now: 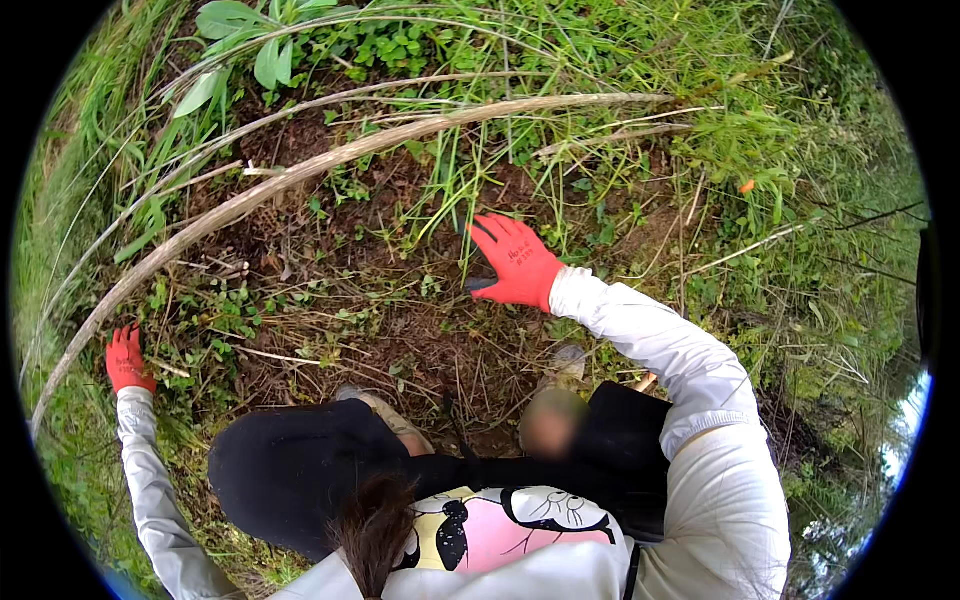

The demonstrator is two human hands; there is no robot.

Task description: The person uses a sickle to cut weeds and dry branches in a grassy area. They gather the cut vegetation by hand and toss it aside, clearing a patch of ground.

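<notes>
My right hand (pixel 517 262), in a red work glove with a dark palm, reaches low over the soil. Its thumb and fingers are apart, and long green grass blades (pixel 450 199) hang right at the fingertips. Far to the left, my left hand (pixel 129 361) wears a matching red glove and is down among low weeds. It lies just inside a long, thick dry stem (pixel 300 169); its fingertips are partly lost in the plants, so whether they grip anything is unclear. Both gloves bear writing on the back.
Bare brown soil with dry stalks (pixel 277 356) lies before my bent knees (pixel 285 465). Thinner dry stems (pixel 330 97) run beyond the thick one. A broad-leaved plant (pixel 232 22) grows at the upper left. Thin branches (pixel 757 244) stick out at right. A small orange object (pixel 747 186) shows in the grass.
</notes>
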